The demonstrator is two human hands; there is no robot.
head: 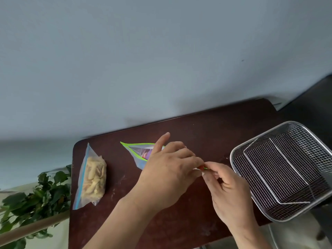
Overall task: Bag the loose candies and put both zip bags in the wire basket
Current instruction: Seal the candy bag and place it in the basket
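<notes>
Your left hand [167, 169]: over green bag [136, 153], fingers curled, index straight; grip hidden, can't tell.
Your right hand [228, 191]: pinches that bag's zip end.
Blue bag [91, 175]: on table [206, 137], far left.
Basket [287, 169]: right, overhanging table edge.
Plant [36, 198]: beyond left edge.

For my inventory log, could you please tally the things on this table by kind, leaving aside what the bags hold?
Zip bags: 2 (blue-sealed bag, green-sealed bag)
Wire basket: 1
Candy pinched by the right hand: 1
Total: 4
</notes>
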